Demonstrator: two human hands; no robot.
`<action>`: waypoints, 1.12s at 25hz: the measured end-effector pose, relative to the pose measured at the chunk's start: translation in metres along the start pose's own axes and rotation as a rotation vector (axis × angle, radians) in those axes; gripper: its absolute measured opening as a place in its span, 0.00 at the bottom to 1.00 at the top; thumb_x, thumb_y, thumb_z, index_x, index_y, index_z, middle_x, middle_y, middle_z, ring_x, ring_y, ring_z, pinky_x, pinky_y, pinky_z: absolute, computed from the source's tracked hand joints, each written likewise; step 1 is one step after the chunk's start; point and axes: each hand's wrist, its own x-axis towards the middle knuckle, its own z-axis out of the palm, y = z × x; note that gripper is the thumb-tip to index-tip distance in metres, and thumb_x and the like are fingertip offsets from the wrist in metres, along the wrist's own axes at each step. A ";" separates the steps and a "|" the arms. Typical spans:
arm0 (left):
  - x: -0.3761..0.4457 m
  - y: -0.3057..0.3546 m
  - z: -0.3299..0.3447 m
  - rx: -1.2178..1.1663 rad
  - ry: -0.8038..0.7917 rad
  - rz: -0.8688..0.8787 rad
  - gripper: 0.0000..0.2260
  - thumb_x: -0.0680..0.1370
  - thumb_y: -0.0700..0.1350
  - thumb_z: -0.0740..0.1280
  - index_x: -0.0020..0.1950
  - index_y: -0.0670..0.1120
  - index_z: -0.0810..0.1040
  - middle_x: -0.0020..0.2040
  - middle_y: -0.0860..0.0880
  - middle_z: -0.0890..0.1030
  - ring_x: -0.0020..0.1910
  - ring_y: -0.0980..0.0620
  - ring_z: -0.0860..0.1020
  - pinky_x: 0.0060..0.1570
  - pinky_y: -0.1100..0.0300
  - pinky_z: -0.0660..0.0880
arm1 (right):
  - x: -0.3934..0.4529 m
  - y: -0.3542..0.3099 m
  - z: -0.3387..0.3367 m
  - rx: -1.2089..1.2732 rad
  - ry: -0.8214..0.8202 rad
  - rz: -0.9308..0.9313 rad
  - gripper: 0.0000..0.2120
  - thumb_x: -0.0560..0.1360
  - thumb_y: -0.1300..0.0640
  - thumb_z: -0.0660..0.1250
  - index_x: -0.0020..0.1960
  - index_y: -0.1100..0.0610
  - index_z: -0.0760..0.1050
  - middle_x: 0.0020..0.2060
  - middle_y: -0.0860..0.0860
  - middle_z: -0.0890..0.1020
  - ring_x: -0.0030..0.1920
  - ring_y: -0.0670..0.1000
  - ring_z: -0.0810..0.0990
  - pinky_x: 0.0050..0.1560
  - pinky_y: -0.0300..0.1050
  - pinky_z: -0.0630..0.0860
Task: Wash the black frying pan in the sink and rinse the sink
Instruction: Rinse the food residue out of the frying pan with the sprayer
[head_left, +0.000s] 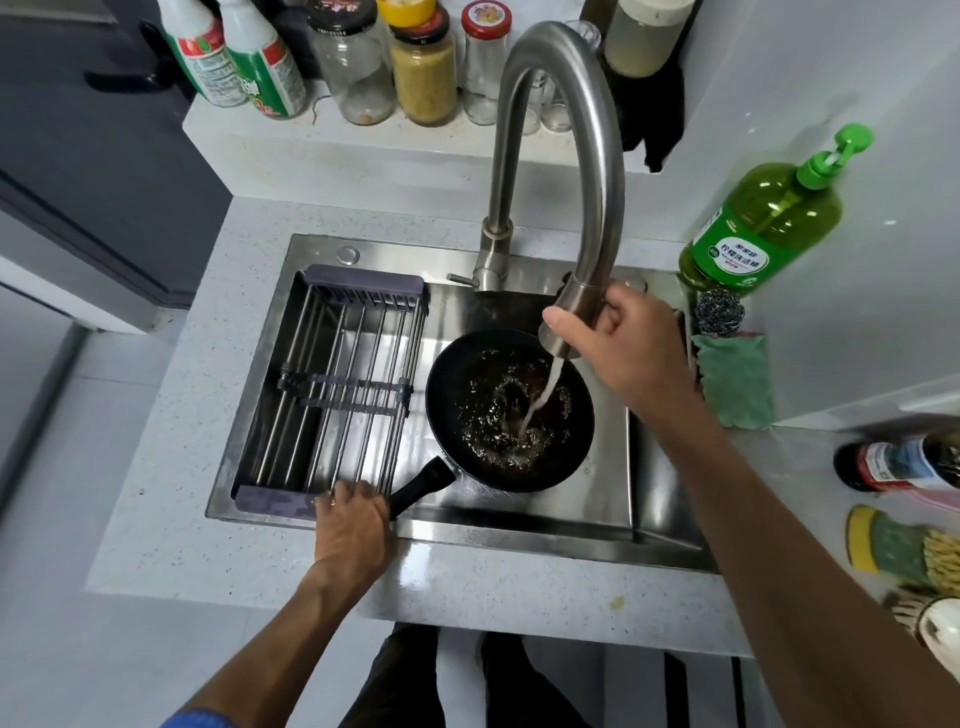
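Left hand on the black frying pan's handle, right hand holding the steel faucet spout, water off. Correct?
Not quite: the water is on. The head view shows a stream running from the steel faucet spout, gripped by the right hand, into the black frying pan. The left hand does hold the handle.

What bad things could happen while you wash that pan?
Water hitting the greasy frying pan might splash out over the sink rim. The left hand grips only the handle's end, so the filling pan could tip. The right hand could swing the faucet head off target.
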 end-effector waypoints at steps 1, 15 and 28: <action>0.003 0.007 0.002 0.031 0.009 0.063 0.19 0.80 0.55 0.56 0.68 0.49 0.69 0.64 0.46 0.72 0.63 0.46 0.68 0.65 0.50 0.66 | -0.011 0.013 0.002 0.089 -0.002 -0.007 0.13 0.73 0.42 0.72 0.48 0.50 0.78 0.27 0.42 0.75 0.27 0.41 0.71 0.31 0.37 0.71; 0.082 0.066 0.019 -0.263 -0.031 -0.111 0.22 0.73 0.66 0.66 0.54 0.49 0.74 0.46 0.49 0.82 0.45 0.48 0.82 0.42 0.58 0.77 | -0.049 0.242 0.137 0.607 -0.005 1.230 0.20 0.75 0.74 0.57 0.62 0.58 0.74 0.49 0.59 0.82 0.41 0.59 0.83 0.28 0.49 0.80; 0.039 0.057 -0.006 -0.822 -0.304 0.285 0.17 0.71 0.62 0.69 0.46 0.48 0.79 0.38 0.57 0.78 0.43 0.51 0.79 0.37 0.66 0.75 | -0.030 0.068 0.013 -0.696 0.167 0.443 0.21 0.70 0.40 0.64 0.30 0.55 0.67 0.27 0.48 0.69 0.26 0.51 0.65 0.31 0.41 0.59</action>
